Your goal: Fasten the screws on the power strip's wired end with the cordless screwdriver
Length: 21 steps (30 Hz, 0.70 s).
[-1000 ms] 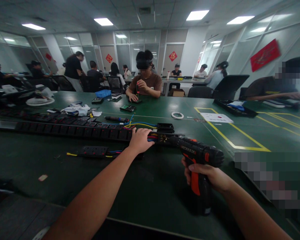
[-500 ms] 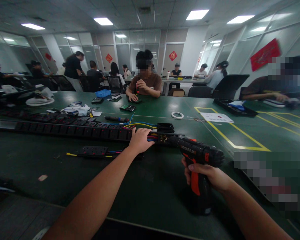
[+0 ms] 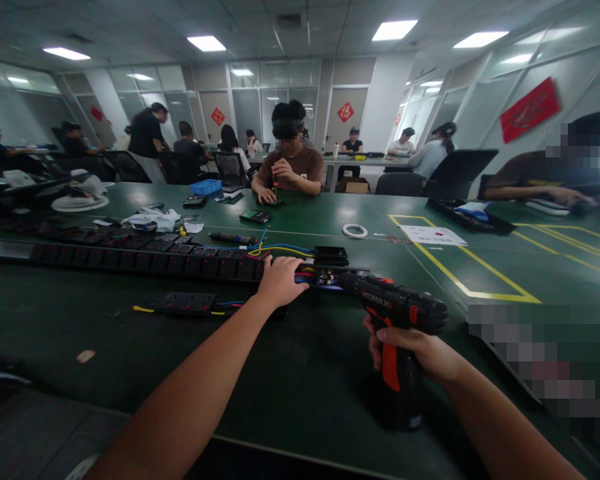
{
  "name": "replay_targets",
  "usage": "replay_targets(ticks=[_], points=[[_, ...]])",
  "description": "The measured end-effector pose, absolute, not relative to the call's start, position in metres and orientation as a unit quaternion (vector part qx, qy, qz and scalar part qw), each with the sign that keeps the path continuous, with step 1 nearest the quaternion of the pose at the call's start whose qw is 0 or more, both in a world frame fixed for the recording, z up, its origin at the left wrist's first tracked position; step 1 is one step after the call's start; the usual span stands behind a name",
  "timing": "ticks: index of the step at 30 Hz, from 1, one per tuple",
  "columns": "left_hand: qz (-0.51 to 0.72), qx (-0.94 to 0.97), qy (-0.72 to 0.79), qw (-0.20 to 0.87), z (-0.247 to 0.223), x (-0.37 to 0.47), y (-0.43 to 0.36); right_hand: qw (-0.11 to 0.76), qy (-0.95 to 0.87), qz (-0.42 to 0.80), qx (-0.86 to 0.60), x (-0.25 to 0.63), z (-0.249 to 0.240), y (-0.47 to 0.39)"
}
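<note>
While the right fingers (image 3: 374, 350) grip a drill (image 3: 400, 303) — black, trimmed orange — left fingers (image 3: 291, 265) clasp the long black socket strip (image 3: 155, 259).

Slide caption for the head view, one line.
Left hand on a long black socket strip; right hand points a power drill at its open section.

White ceiling panels (image 3: 395, 31) are casting cool, dim light and laying a soft sheen across the far side of the desk (image 3: 305, 220), while its near side is lying in shadow. A bright patch (image 3: 327, 277) is gleaming just ahead of the drill (image 3: 400, 303). Wide-angle distortion is stretching the edges, and mosaic blocks are obscuring the lower right.
</note>
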<state>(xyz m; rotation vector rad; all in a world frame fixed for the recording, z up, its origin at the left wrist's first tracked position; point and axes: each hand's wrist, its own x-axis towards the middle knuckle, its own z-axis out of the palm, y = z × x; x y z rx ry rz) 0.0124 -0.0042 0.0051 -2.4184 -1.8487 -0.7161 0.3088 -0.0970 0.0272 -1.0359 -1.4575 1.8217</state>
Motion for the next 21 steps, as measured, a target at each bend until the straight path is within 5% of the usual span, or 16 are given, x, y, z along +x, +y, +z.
replay_targets(ticks=[21], points=[[-0.217,-0.774,-0.595,0.001,0.0091,0.013,-0.0067,0.289,-0.558,0.672,-0.393,0.3087,0.0289,-0.0972]])
